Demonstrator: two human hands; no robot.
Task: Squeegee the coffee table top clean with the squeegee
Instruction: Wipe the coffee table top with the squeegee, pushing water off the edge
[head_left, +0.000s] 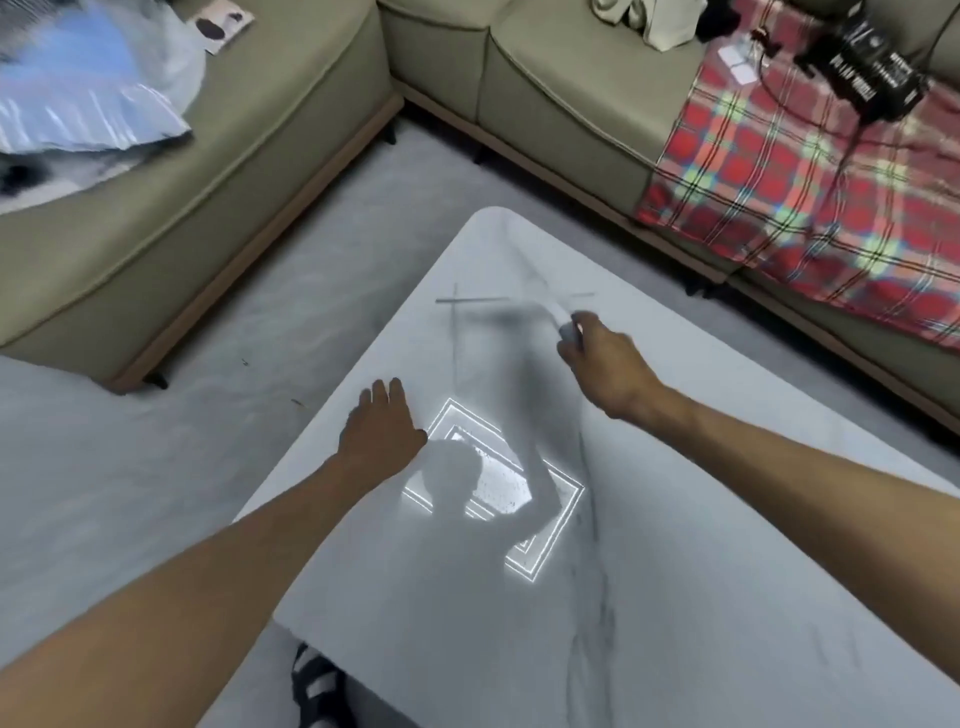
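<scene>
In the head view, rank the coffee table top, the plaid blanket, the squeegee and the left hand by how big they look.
1. Table top
2. Plaid blanket
3. Squeegee and left hand: too close to rank, since the squeegee is blurred.

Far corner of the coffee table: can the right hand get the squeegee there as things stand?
Probably yes. The right hand holds the squeegee partway up the coffee table, and the stretch to the far corner looks bare.

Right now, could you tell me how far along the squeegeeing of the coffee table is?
Mid-job. The right hand grips the squeegee, blurred over the far end of the coffee table. The left hand rests flat near the table's left edge. Nothing sits on the tabletop; wiped areas can't be told from unwiped ones.
</scene>
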